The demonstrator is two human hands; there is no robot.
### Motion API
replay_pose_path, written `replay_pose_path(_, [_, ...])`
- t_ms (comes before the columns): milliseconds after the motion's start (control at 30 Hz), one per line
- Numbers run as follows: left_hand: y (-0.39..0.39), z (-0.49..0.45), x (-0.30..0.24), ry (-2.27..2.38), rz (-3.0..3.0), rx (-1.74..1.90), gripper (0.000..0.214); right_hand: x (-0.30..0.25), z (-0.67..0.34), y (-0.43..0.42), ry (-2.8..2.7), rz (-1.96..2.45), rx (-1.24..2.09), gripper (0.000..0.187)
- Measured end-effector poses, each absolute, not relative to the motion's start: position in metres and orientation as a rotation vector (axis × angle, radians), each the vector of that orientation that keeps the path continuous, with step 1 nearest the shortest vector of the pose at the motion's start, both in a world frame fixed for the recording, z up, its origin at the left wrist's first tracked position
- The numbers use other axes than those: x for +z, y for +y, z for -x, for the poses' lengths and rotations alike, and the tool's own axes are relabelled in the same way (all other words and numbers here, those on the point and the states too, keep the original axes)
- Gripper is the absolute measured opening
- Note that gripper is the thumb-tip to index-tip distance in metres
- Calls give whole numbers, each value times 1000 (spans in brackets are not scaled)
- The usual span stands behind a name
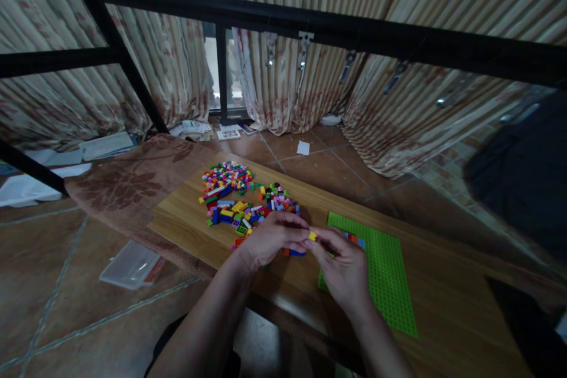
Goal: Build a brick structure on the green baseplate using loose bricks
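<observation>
Between the fingertips of both hands is a small yellow toy brick. My left hand comes in over the pile of coloured toy bricks, its fingers closed toward the yellow brick. Opposite it, my right hand pinches the same brick from the right, above the edge of a green baseplate. A few red and blue bricks sit on the baseplate, partly hidden behind my right hand. More bricks lie partly covered by my left hand.
The bricks and baseplate lie on a wooden table. A clear plastic box is on the tiled floor at left. A black metal frame crosses beyond the table, before striped curtains. A dark flat object lies at right.
</observation>
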State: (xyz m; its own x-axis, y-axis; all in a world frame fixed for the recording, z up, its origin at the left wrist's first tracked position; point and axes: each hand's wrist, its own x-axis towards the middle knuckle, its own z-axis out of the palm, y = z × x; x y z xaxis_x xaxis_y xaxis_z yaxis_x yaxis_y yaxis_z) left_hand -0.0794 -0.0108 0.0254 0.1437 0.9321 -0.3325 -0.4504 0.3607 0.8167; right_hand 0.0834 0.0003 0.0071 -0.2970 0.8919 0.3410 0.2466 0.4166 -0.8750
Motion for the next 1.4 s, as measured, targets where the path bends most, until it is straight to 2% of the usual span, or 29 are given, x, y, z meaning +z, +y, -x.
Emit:
replay_pose_path(467, [-12,77,20,866,-548,1102,40,0,-87,-6,-1471,1076,952,23])
replay_pose_path(600, [-11,82,21,820,-528,1158,28,-5,-89,-3,-1566,1150,939,24])
replay_pose_path(733, [-11,88,21,819,-497,1190,18,-16,-85,-7,-1883,1255,790,19])
replay_pose_path(900, [-13,90,23,852,-498,1193,26,-30,-70,-17,-2126,1301,572,40])
replay_pose_path(1067, [-8,85,17,1003,-659,1206,33,-32,-62,-19,-2153,1241,639,54])
replay_pose_path(1233, [3,67,1,1284,-1101,1197,16,-17,-78,-16,-2117,1274,617,35])
replay_pose_path(1400, [11,39,-5,1357,-1429,1158,17,1,-112,-6,-2023,1320,557,25])
